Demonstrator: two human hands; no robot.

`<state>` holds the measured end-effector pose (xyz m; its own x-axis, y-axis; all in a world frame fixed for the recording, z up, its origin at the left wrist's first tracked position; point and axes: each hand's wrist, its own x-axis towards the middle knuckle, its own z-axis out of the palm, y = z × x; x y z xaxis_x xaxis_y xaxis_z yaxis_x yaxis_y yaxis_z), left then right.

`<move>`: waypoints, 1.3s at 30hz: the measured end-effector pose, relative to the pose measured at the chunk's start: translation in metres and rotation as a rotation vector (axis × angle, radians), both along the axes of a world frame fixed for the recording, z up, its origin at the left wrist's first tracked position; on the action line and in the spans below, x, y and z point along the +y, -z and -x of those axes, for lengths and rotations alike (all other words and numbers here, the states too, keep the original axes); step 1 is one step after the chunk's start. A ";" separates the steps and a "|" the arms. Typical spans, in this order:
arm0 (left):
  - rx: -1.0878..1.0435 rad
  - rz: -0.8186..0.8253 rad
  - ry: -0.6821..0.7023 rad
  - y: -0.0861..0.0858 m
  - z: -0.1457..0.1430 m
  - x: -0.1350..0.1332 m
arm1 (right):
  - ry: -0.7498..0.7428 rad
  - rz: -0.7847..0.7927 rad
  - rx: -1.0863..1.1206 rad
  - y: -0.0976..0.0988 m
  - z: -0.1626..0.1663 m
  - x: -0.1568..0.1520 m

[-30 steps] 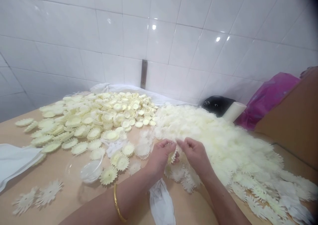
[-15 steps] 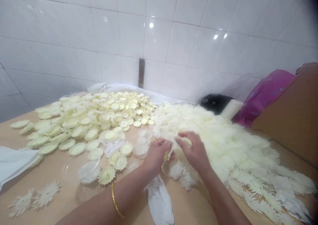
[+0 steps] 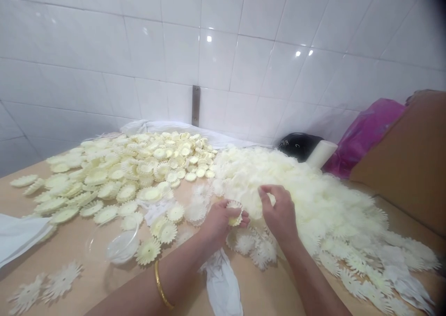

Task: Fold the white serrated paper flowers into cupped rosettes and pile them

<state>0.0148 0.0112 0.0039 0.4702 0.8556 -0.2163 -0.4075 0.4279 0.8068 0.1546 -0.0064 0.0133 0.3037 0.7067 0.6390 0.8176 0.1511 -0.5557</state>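
Note:
My left hand [image 3: 218, 220], palm partly turned up, holds a pale yellow flower-shaped piece [image 3: 234, 213] with a toothed rim and cupped middle. To its right my right hand [image 3: 278, 210] hovers at the front of a large heap of thin, whitish flower cutouts [image 3: 313, 204]. Its thumb and index finger are pinched together; anything between the tips is too small to make out. Below and between the hands lie several loose white cutouts [image 3: 259, 248]. Left of my left hand are a few yellow cutouts [image 3: 165, 230] lying flat.
A big pile of cupped yellow flower pieces [image 3: 139, 167] covers the table's left back. A clear round container [image 3: 121, 246] holding something white stands at front left. White cloth [image 3: 223, 283] lies between my forearms. A cardboard box [image 3: 404, 144], purple bag [image 3: 365, 130] and black bag [image 3: 299, 145] sit at right.
My right hand has drawn slightly right, away from my left hand, and its fingertips have come together. My left hand has turned so the flower piece faces up more.

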 end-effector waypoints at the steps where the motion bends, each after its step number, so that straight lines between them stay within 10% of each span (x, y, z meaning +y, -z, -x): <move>1: 0.011 -0.003 -0.002 0.001 0.000 0.000 | -0.021 -0.002 0.018 -0.001 0.001 -0.001; 19: 0.216 -0.223 -0.010 0.010 -0.003 -0.004 | -0.429 0.252 0.079 -0.009 0.017 -0.010; 29: 0.239 -0.219 -0.017 0.006 -0.004 -0.009 | -0.722 0.457 0.519 -0.017 0.020 -0.016; 39: 0.335 -0.247 0.093 0.004 -0.004 -0.014 | -0.627 0.321 0.433 -0.014 0.014 -0.013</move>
